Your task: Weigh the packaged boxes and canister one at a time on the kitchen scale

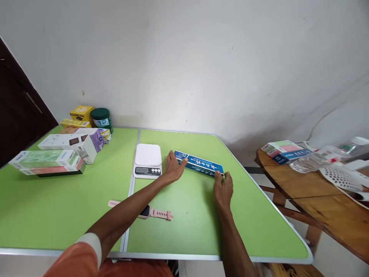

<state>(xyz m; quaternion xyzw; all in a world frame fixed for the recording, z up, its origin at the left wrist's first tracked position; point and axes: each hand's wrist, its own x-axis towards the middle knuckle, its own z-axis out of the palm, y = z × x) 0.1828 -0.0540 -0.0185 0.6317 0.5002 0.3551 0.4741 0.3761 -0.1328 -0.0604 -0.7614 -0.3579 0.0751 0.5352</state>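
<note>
A long blue box (201, 164) with white lettering lies on the green table (72, 207), just right of a small white kitchen scale (148, 159). My left hand (173, 168) rests at the box's left end with fingers closed against it. My right hand (223, 188) holds the box's right end, thumb and fingers pinched on it. A pink wristwatch (150, 212) lies flat on the table under my left forearm, partly hidden by it.
Several long boxes (49, 161) are stacked at the table's left. Yellow boxes (79, 115) and a green-lidded jar (101, 117) stand at the back left by the wall. A wooden table (317, 192) on the right carries boxes, plastic packaging and a white perforated item.
</note>
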